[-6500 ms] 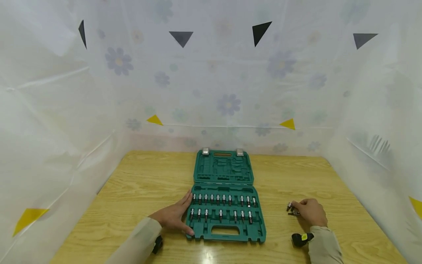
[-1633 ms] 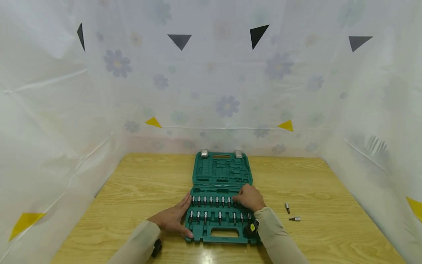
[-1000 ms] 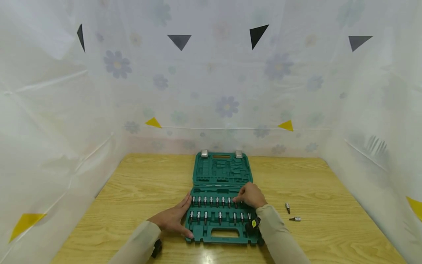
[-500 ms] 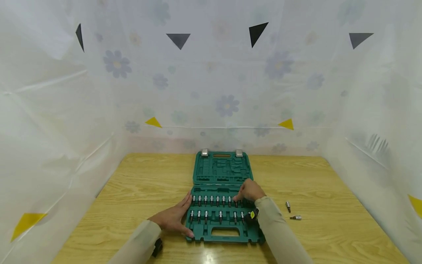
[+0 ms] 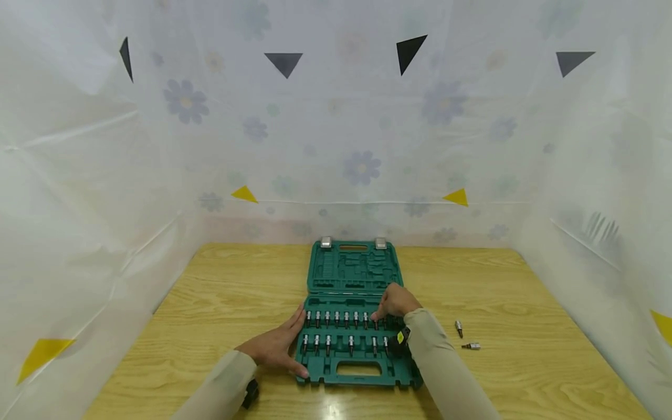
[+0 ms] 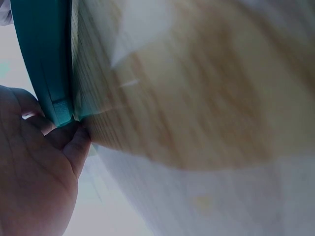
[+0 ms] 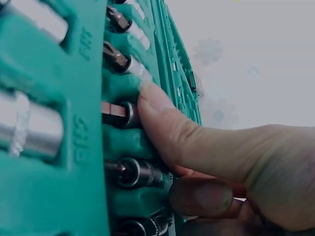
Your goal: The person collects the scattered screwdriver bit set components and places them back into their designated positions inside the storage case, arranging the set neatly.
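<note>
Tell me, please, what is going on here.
A person's left hand rests against an open green rectangular plastic case, while their right hand has its thumb against a silver cylindrical metal bit socket in the case's far row. Two more such sockets lie loose on the yellowish wood-grain table, to the case's right.

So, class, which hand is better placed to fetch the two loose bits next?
Probably the right hand: it's over the right half of the case, nearer the loose bits. The left hand rests at the case's left edge, farther off.
</note>
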A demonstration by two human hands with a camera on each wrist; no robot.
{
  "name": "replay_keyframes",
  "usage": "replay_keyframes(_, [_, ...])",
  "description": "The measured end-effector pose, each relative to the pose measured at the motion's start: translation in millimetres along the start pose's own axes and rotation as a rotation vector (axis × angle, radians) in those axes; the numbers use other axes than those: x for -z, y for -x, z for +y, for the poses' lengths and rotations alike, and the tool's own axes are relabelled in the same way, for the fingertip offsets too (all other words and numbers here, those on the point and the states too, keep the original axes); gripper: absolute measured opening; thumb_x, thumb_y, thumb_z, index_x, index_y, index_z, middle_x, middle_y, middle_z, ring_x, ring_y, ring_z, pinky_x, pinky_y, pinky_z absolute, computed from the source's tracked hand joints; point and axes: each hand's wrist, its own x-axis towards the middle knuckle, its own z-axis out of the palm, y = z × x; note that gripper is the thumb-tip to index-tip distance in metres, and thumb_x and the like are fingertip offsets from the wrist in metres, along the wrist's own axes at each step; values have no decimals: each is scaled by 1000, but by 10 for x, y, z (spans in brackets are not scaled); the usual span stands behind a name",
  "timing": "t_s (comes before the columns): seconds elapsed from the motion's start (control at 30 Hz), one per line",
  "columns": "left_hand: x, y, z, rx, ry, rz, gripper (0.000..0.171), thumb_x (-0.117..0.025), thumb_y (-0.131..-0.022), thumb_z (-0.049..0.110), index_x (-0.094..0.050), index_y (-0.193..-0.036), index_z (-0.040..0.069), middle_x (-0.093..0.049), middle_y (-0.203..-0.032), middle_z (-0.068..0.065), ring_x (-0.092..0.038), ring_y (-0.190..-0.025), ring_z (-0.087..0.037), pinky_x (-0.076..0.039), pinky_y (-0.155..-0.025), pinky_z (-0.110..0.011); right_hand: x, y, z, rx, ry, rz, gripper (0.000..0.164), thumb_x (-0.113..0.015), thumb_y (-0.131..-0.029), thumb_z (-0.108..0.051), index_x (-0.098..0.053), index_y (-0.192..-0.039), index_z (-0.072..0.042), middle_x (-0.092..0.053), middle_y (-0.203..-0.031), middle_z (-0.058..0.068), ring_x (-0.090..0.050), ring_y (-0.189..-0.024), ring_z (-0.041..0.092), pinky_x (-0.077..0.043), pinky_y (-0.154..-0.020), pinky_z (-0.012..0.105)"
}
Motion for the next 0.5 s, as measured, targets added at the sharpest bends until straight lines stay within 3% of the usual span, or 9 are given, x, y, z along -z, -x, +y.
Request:
replay_keyframes(0.1, [-5,0,-5,-1,7,2,127,-76,-72,59,4,-154,6,14,-160,-12,-15,-145,-33,-29,-110,-51,-1,19,-7,7,4,12,37,-87,-70,-18,-59,-48,-9,-56,-47,1,-29,-46,12,-30,-48,27])
replay_keyframes(0.3, [-1,-2,-4,-2,10,-3,127,-76,-72,59,4,-154,5,14,-160,-12,-15,-144,-34,-29,-110,-51,-20,36,-6,31,5,47,46,-86,-70,-19,-50,-44,-13,-43,-42,-3,-18,-46,11,-23,-46,27])
replay_keyframes(0.5, [5,-3,-2,-2,9,-6,126,-76,-73,58,4,-154,5,14,-160,-13,-15,-145,-34,-29,-110,-51,-26,44,15,50,0,67,53,-86,-72,-18,-41,-43,-17,-52,-45,-3,-17,-47,11,-21,-46,27])
